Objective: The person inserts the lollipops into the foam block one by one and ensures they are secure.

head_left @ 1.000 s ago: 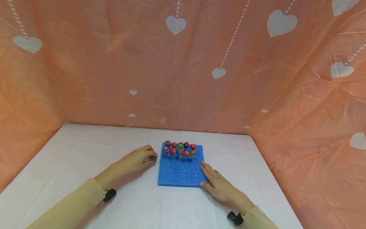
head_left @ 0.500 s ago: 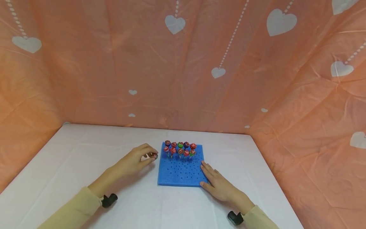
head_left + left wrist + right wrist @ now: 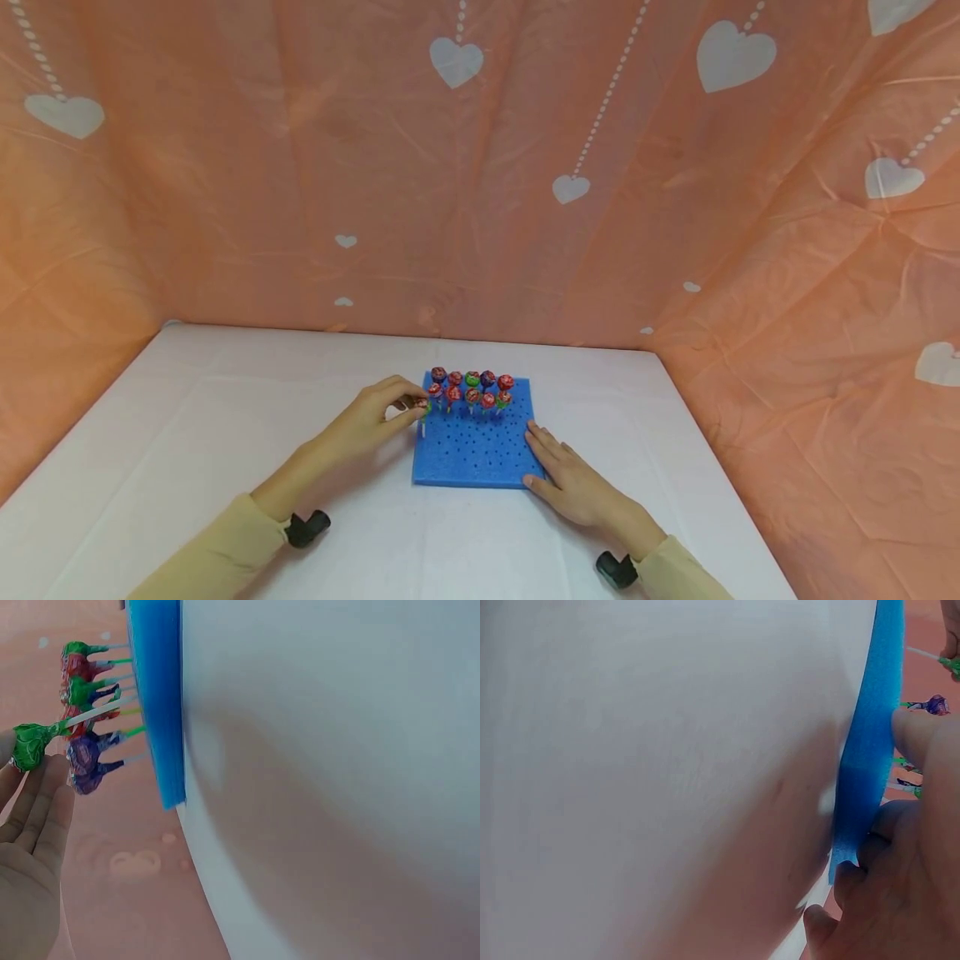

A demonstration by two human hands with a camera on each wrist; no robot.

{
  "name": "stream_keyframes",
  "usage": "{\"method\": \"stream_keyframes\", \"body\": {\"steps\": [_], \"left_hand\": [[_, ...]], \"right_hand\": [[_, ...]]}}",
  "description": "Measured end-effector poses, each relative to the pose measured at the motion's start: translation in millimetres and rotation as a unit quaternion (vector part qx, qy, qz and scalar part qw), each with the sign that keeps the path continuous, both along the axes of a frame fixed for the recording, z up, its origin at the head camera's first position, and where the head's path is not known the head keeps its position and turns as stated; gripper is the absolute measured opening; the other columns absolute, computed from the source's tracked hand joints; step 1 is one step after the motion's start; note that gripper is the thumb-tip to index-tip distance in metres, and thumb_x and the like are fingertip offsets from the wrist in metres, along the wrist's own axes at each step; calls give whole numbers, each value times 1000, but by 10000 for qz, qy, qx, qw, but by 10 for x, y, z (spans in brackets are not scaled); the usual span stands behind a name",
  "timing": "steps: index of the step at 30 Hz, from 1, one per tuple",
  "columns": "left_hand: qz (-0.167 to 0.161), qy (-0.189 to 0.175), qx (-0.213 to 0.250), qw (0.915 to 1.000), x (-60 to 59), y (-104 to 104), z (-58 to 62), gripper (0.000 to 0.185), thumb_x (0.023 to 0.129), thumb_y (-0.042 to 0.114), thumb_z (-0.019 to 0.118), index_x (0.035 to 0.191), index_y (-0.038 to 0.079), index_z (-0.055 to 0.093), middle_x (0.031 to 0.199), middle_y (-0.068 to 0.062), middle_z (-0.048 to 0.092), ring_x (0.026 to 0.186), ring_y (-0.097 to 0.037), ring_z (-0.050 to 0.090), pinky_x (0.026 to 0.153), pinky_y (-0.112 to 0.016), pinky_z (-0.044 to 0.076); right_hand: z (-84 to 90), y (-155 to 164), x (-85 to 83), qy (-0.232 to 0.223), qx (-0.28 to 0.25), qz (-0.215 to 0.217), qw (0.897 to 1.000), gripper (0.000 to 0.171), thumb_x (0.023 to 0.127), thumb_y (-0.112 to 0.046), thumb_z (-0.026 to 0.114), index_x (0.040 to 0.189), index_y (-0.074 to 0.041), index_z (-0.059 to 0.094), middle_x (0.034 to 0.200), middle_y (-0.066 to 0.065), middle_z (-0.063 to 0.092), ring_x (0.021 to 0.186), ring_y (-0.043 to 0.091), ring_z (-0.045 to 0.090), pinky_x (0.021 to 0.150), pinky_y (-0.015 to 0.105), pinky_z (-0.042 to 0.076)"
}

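My left hand (image 3: 382, 410) pinches a green-wrapped lollipop (image 3: 31, 747) by its candy head, over the left part of a blue foam board (image 3: 472, 458). The white stick points down toward the board, which is dotted with small holes. Two rows of lollipops (image 3: 453, 393), wrapped in red, green and purple, stand upright along the board's far part. My right hand (image 3: 573, 492) rests with straight fingers on the board's right edge near the front corner; the right wrist view shows its thumb (image 3: 915, 735) against the blue foam.
The board lies on a white-covered table (image 3: 225, 417). Behind and at both sides hangs an orange cloth (image 3: 405, 208) with white hearts. A dark wrist camera (image 3: 306, 529) sits below the left sleeve, another dark camera (image 3: 617, 571) by the right sleeve.
My left hand has moved right, from beside the board to over its left edge, and the lollipop in it has turned so its stick points down. The right hand stays in place.
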State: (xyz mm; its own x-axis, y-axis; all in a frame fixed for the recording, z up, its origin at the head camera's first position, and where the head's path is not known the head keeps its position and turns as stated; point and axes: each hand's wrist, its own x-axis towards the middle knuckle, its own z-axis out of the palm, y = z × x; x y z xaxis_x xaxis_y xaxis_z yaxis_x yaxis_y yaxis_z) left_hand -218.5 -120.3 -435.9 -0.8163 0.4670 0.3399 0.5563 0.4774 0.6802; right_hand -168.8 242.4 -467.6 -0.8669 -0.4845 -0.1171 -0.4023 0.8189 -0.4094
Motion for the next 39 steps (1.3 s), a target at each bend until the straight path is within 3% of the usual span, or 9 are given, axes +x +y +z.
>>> {"method": "stream_keyframes", "body": {"steps": [8, 29, 39], "left_hand": [[-12, -339, -62, 9994, -7, 130, -31, 26, 103, 21, 68, 125, 8, 70, 110, 5, 66, 102, -13, 64, 86, -30, 57], [-380, -370, -133, 9985, -11, 197, -25, 23, 103, 16, 67, 126, 13, 68, 110, 6, 66, 105, -14, 66, 93, -35, 59], [-616, -468, -108, 9969, -2, 230, -67, 21, 101, 12, 70, 121, 8, 70, 109, 5, 65, 102, -13, 66, 91, -33, 59]], "right_hand": [[7, -3, 1, -31, 15, -21, 10000, 75, 109, -53, 43, 165, -7, 22, 174, 5, 10, 159, 30, 13, 126, 57, 17], [17, -14, 2, -24, -6, -32, 10000, 75, 109, -51, 45, 165, -6, 23, 174, 6, 11, 159, 31, 14, 126, 58, 18], [23, -16, 14, 6, -11, -37, 10000, 74, 110, -51, 44, 165, -6, 22, 174, 7, 10, 159, 32, 14, 126, 57, 17]]}}
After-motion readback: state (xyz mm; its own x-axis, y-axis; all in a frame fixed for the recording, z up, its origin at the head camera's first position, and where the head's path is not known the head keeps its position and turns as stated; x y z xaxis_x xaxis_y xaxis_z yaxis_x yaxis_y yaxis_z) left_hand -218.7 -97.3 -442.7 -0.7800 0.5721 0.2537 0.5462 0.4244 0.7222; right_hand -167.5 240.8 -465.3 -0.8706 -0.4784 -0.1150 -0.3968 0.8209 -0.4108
